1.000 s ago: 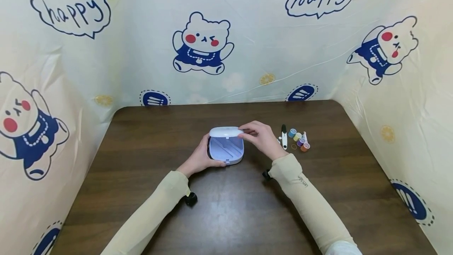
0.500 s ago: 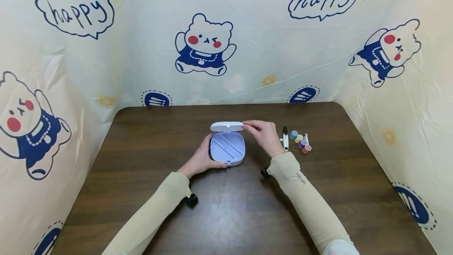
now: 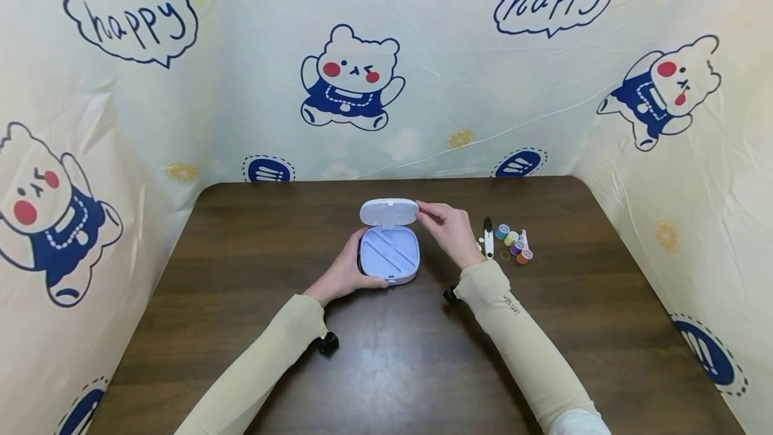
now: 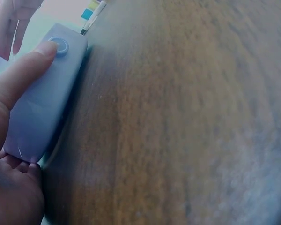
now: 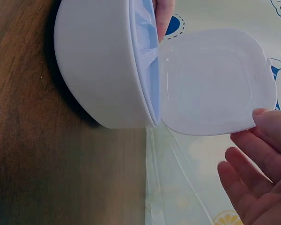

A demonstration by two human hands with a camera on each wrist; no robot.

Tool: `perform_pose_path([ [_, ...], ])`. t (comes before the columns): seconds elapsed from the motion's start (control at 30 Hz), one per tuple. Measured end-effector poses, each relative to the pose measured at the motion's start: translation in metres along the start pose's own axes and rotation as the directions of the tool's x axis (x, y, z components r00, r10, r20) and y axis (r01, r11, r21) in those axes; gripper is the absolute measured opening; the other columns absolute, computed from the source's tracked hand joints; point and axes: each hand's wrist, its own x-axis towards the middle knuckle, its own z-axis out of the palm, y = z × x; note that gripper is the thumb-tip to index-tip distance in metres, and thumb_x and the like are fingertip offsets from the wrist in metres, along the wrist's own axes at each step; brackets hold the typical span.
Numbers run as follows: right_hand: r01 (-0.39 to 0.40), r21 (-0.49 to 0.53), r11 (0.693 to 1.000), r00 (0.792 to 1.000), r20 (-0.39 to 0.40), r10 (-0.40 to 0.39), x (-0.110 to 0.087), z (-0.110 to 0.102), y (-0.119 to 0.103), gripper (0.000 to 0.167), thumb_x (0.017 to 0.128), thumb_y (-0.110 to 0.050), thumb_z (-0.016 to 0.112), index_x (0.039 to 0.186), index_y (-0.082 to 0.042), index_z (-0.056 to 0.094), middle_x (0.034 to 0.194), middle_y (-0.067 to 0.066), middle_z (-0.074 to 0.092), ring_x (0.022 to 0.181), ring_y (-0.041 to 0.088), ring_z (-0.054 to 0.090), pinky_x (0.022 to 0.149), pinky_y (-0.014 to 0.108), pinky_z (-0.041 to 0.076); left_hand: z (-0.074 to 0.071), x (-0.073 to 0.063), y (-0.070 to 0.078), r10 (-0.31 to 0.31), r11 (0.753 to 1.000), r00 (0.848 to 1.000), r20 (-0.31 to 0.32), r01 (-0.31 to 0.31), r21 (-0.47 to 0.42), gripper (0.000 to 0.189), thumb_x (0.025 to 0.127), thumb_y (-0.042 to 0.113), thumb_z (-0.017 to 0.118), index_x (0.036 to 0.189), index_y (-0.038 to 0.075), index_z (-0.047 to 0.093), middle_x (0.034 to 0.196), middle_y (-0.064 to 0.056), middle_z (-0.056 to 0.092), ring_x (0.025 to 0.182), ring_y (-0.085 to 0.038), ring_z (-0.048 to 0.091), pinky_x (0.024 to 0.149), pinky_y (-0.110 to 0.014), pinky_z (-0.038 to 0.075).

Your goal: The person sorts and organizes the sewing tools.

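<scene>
A pale lavender case (image 3: pixel 389 254) with a hinged lid stands on the table, its inner tray split by slanting ridges. My left hand (image 3: pixel 347 270) grips the case's left side. In the left wrist view the left thumb (image 4: pixel 25 70) lies at a round button (image 4: pixel 59 46) on the front, and fingers curl round the case's side. Between right thumb and fingers, my right hand (image 3: pixel 445 228) pinches the right edge of the raised lid (image 3: pixel 389 212). The right wrist view shows that lid (image 5: pixel 215 82) swung up from the case body (image 5: pixel 98 61), with the other right fingers bent below its edge.
Right of the case lie several small coloured spools (image 3: pixel 517 247), a slim black-and-white tool (image 3: pixel 488 237) and a thin ring (image 3: pixel 505 256). The brown table (image 3: pixel 272 233) ends at a printed cloth backdrop (image 3: pixel 435 86) behind and at both sides.
The lid has swung further up and back, with my right hand rising along with it. More of the inner tray shows. My left hand keeps its grip on the case.
</scene>
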Motion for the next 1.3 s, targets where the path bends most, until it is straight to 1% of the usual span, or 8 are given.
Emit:
perform_pose_path([
  [0.17, 0.024, -0.002, 1.0, 1.0, 0.013, -0.024, 0.003, 0.002, 0.002, 0.041, 0.1, -0.018, 0.072, 0.14, -0.011, 0.068, 0.132, 0.01, 0.071, 0.114, 0.026, 0.072, 0.095, 0.041, 0.06, 0.0, -0.002, 0.001, -0.02, 1.0, 1.0, 0.008, 0.02, -0.005, 0.13, 0.068, 0.034, 0.101, 0.163, 0.008, 0.017, 0.163, -0.015, 0.032, 0.148, -0.031, 0.037, 0.124, -0.052, 0.03],
  [0.37, 0.043, -0.001, 0.999, 0.998, 0.044, -0.043, 0.006, 0.005, 0.006, 0.048, 0.101, -0.014, 0.071, 0.147, -0.01, 0.06, 0.133, 0.013, 0.07, 0.119, 0.027, 0.07, 0.102, 0.044, 0.056, 0.0, -0.002, 0.001, -0.039, 0.999, 0.999, 0.019, 0.039, -0.003, 0.13, 0.068, 0.037, 0.1, 0.163, 0.011, 0.016, 0.163, -0.014, 0.031, 0.148, -0.03, 0.035, 0.124, -0.052, 0.03],
  [0.53, 0.079, 0.019, 0.997, 0.994, 0.074, -0.08, 0.009, 0.007, 0.01, 0.053, 0.101, -0.012, 0.071, 0.151, -0.006, 0.054, 0.135, 0.016, 0.069, 0.121, 0.031, 0.068, 0.104, 0.048, 0.055, -0.001, -0.002, 0.001, -0.042, 0.999, 0.999, 0.026, 0.042, -0.007, 0.129, 0.069, 0.038, 0.099, 0.164, 0.011, 0.016, 0.163, -0.014, 0.032, 0.148, -0.029, 0.036, 0.123, -0.053, 0.03],
  [0.7, 0.083, 0.037, 0.996, 0.989, 0.117, -0.087, 0.009, 0.009, 0.014, 0.062, 0.101, -0.01, 0.069, 0.158, -0.01, 0.045, 0.14, 0.017, 0.065, 0.12, 0.038, 0.067, 0.103, 0.05, 0.055, -0.001, -0.003, 0.001, -0.04, 0.999, 0.999, 0.024, 0.04, -0.007, 0.128, 0.069, 0.037, 0.099, 0.164, 0.011, 0.016, 0.162, -0.014, 0.032, 0.147, -0.029, 0.036, 0.123, -0.052, 0.031],
  [0.9, 0.096, 0.044, 0.994, 0.986, 0.135, -0.102, 0.009, 0.013, 0.021, 0.068, 0.101, -0.008, 0.068, 0.162, -0.01, 0.038, 0.145, 0.018, 0.061, 0.124, 0.033, 0.066, 0.103, 0.046, 0.056, 0.0, -0.004, 0.002, -0.047, 0.999, 0.999, 0.021, 0.047, 0.003, 0.13, 0.069, 0.036, 0.1, 0.164, 0.013, 0.015, 0.162, -0.012, 0.032, 0.147, -0.028, 0.036, 0.123, -0.05, 0.031],
  [1.07, 0.115, 0.041, 0.992, 0.982, 0.145, -0.12, 0.012, 0.014, 0.021, 0.07, 0.101, -0.008, 0.068, 0.163, -0.01, 0.035, 0.15, 0.016, 0.057, 0.131, 0.029, 0.062, 0.103, 0.046, 0.055, 0.001, -0.005, 0.003, -0.033, 0.999, 0.999, 0.015, 0.033, 0.009, 0.133, 0.069, 0.039, 0.099, 0.165, 0.009, 0.013, 0.164, -0.015, 0.03, 0.149, -0.031, 0.035, 0.123, -0.053, 0.031],
  [1.2, 0.111, 0.043, 0.993, 0.98, 0.161, -0.116, 0.013, 0.014, 0.022, 0.071, 0.103, -0.011, 0.066, 0.164, -0.012, 0.032, 0.157, 0.012, 0.051, 0.134, 0.026, 0.059, 0.104, 0.044, 0.055, -0.001, -0.005, 0.004, -0.039, 0.999, 0.999, 0.033, 0.038, 0.021, 0.135, 0.069, 0.041, 0.099, 0.166, 0.008, 0.01, 0.167, -0.015, 0.026, 0.151, -0.031, 0.031, 0.124, -0.053, 0.03],
  [1.3, 0.108, 0.052, 0.993, 0.979, 0.168, -0.115, 0.012, 0.014, 0.023, 0.071, 0.103, -0.011, 0.065, 0.165, -0.01, 0.03, 0.16, 0.013, 0.046, 0.135, 0.028, 0.059, 0.105, 0.045, 0.054, -0.002, -0.006, 0.006, -0.043, 0.999, 0.998, 0.046, 0.042, 0.023, 0.137, 0.069, 0.041, 0.099, 0.167, 0.009, 0.008, 0.168, -0.015, 0.023, 0.153, -0.03, 0.029, 0.125, -0.053, 0.028],
])
